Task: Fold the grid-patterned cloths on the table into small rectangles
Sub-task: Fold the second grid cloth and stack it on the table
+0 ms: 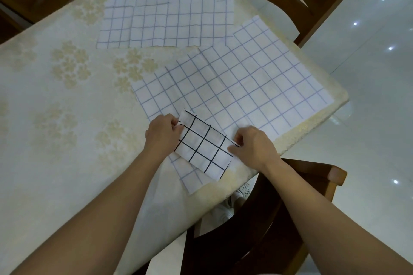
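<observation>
Black-grid cloth, folded small, sits between my grips near table edge, atop spread blue-grid cloth. Left grip pinches its left end, right grip pinches right end. Long axis runs grip to grip, right end slanting toward me. Second blue-grid cloth lies flat, far side. No readable writing.
</observation>
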The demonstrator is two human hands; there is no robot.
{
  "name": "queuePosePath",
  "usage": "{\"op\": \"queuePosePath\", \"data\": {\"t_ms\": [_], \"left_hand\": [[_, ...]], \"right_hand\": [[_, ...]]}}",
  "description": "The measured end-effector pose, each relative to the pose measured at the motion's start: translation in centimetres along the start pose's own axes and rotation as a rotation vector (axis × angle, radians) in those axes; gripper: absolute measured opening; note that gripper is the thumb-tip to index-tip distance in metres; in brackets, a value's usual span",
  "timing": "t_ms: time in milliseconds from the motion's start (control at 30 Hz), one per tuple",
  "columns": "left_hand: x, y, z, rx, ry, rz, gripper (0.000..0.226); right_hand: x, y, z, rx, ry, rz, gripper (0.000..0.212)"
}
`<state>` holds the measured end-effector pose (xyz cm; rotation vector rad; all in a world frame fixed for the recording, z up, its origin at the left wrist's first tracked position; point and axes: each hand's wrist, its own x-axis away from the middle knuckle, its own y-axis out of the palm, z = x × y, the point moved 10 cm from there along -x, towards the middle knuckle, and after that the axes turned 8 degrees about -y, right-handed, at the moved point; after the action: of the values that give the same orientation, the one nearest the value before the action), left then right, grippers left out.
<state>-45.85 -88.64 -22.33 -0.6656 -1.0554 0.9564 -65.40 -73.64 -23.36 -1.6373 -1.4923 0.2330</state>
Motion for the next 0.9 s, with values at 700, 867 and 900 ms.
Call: {"op": "queuePosePath", "data": {"t_ms": [700,867,900], "left_hand": [[15.6,-2.9,-2.7,1.166,-0.391,-0.02,0.012],[19.2,-4.0,-2.0,0.995,-0.258,0.093,0.023],[19.9,-4.3,-1.4,0.932,-0.214,0.126,0.034]], "right_hand": [[7.7,-5.0,-3.8,-0.829,-0.057,0.194,0.05],[10.1,-6.5,-5.0,-0.565,-0.204,0.228,0.044],[10.5,-6.7,-5.0,-0.525,-0.219,0.236,0.045]]}}
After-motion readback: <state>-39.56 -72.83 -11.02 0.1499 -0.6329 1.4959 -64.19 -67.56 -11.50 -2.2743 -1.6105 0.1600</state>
